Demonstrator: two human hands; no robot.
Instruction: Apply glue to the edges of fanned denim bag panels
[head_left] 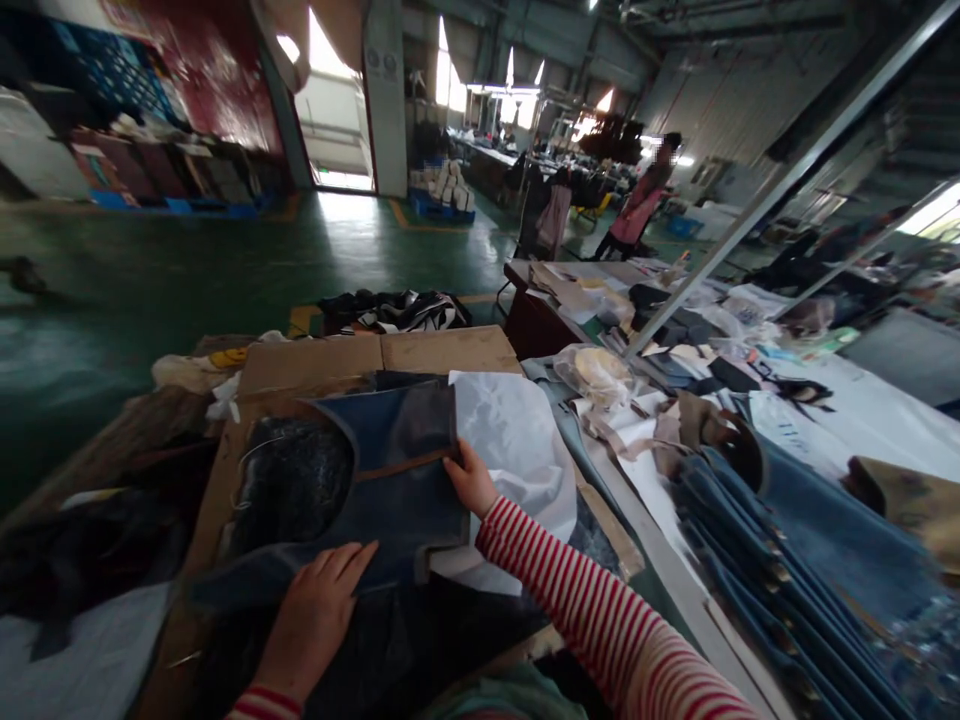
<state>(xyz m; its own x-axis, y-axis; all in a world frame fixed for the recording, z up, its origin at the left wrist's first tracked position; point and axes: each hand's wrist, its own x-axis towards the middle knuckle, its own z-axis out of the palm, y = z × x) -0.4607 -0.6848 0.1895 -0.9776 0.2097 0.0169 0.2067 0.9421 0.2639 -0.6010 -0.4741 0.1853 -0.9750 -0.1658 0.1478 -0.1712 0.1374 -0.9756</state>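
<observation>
A dark blue fabric piece (405,510) with a curved cut-out on its left side and a brown strip across it lies over an opened cardboard box (315,365). My right hand (472,480) pinches its right edge between thumb and fingers. Lower left, my left hand (319,605) rests on the near part of the fabric with its fingers stretched out flat. Beneath the cut-out, dark plastic-wrapped material (289,480) shows inside the box. A white sheet (514,430) spreads out behind my right hand.
To the right, a table carries a stack of blue denim pieces (780,560), scraps and a clear plastic bag (596,375). A metal pole (720,255) slants up from it. Dark cloth (112,540) lies at left. A person (637,210) stands farther back.
</observation>
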